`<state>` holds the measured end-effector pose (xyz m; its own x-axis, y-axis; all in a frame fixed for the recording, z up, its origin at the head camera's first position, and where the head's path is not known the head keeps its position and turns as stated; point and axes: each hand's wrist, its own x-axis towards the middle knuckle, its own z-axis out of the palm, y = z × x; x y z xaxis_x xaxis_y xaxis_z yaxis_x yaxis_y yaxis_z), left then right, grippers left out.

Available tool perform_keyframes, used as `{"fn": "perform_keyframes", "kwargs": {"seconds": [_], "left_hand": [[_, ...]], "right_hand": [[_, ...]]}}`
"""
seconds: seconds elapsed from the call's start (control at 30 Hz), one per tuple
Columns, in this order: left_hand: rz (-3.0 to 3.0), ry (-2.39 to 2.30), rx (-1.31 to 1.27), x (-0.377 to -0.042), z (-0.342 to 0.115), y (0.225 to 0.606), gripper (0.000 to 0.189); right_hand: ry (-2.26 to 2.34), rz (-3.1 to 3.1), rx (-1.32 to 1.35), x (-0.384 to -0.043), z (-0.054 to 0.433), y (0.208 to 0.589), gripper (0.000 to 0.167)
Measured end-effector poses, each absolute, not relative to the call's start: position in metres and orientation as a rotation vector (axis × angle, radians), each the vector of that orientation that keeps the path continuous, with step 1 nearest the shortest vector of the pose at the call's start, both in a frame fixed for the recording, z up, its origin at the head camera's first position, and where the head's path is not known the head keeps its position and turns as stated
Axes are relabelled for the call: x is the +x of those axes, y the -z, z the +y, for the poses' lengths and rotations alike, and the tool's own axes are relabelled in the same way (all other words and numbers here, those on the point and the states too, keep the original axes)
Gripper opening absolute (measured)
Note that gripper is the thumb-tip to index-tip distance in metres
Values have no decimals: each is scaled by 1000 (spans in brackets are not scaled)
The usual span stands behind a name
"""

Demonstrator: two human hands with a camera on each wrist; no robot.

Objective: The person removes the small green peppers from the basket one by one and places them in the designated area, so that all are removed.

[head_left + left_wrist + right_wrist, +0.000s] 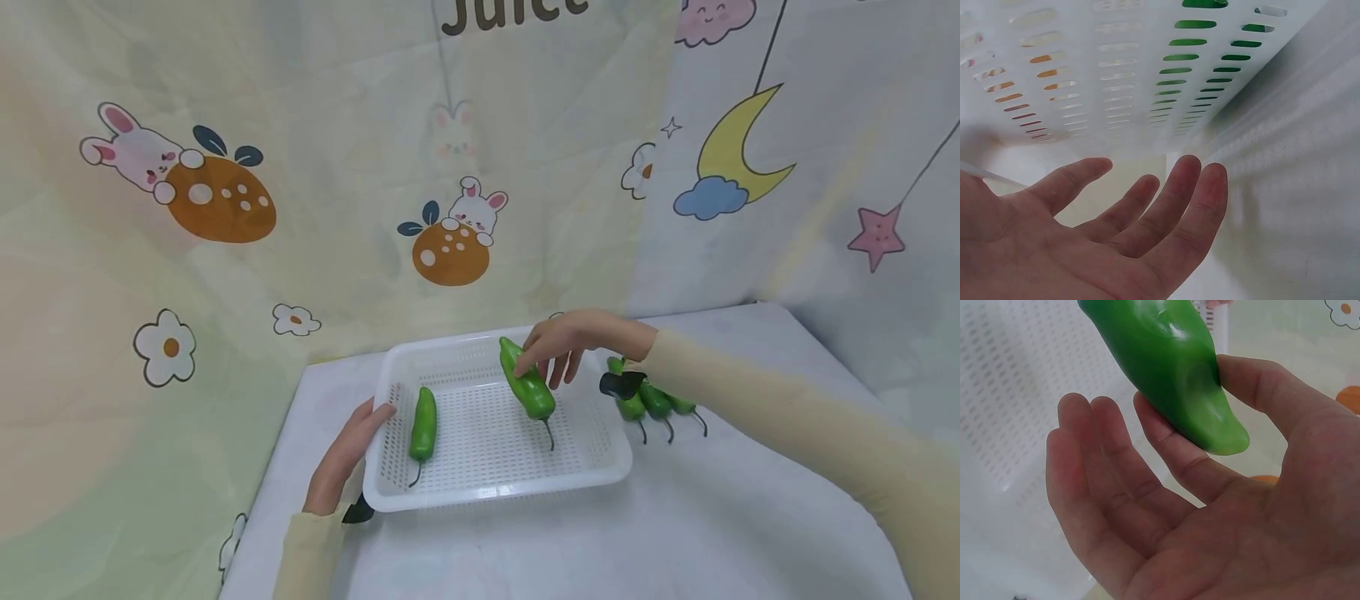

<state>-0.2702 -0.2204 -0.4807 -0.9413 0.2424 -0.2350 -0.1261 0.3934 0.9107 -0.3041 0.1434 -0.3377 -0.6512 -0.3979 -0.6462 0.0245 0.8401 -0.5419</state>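
Observation:
My right hand (562, 342) pinches a green pepper (528, 383) between thumb and fingers, above the right half of a white perforated plastic basket (495, 492). The pepper's stem hangs downward; in the right wrist view its tapered tip (1225, 434) lies between thumb and index finger, the other fingers free. A second green pepper (423, 425) lies in the basket's left part, stem toward me. At the basket's left rim is my left hand (348, 454), fingers relaxed. The left wrist view has its loosely bent fingers (1175, 219) by the outer wall; contact is unclear.
On the white table (712, 508), right of the basket, lie several more green peppers (656, 404), partly hidden by my right wrist and its black strap. A printed cloth (337, 192) with cartoon rabbits hangs behind the table.

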Motion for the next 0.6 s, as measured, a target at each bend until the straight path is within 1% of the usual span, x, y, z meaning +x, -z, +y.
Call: {"fn": "perform_keyframes", "kwargs": {"seconds": [0.2, 0.33, 0.4, 0.6], "left_hand": [[2322, -1562, 116, -272, -221, 483, 54], [2332, -1556, 110, -272, -220, 484, 53], [2330, -1557, 109, -271, -220, 484, 53], [2334, -1554, 100, -271, -220, 482, 53]], "right_hand": [[688, 2215, -252, -303, 172, 330, 50], [693, 2217, -244, -304, 189, 322, 60], [678, 2220, -256, -303, 196, 318, 60], [638, 2226, -249, -300, 220, 313, 51]]}}
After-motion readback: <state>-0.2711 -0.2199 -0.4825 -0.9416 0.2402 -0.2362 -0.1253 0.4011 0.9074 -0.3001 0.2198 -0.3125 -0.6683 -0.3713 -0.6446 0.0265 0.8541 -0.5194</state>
